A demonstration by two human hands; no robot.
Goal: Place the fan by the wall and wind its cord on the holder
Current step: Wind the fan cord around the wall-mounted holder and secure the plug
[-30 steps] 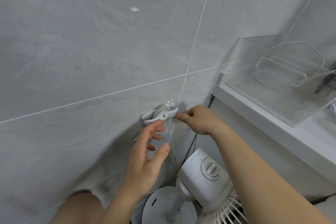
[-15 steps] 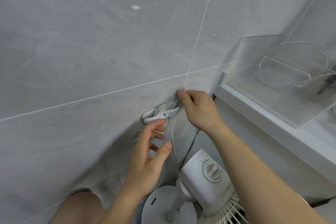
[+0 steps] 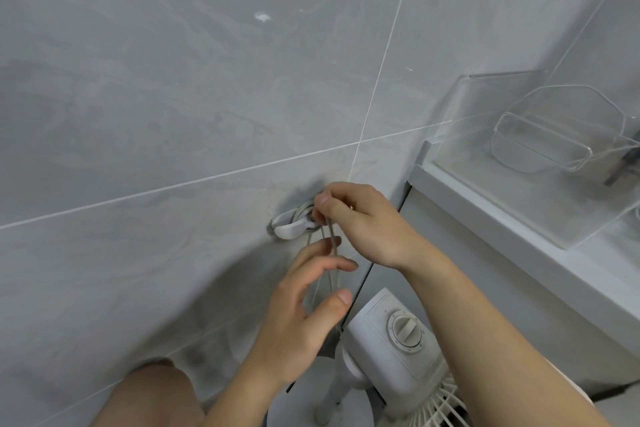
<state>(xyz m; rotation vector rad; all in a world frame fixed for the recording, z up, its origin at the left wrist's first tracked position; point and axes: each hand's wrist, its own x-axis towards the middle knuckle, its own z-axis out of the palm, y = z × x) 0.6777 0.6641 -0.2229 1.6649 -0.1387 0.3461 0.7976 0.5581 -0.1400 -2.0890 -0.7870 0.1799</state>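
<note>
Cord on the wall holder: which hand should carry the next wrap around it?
Right. The right hand already pinches the cord at the holder; the left hand sits open below, only loosely around the hanging strands.

Holder point(image 3: 292, 224) on wall point(image 3: 173, 97); fan point(image 3: 391, 340) below, right; tray point(image 3: 519, 163) on ledge point(image 3: 485, 218), far right.

Soft, even light fills the view, moderately bright with a cool grey cast. A small glare spot sits high on the glossy tiled wall point(image 3: 207, 87), and a soft shadow lies on it below the hands. Wide-angle distortion bows the grout lines toward the edges. Focus is fairly sharp, with slight softness throughout.
</note>
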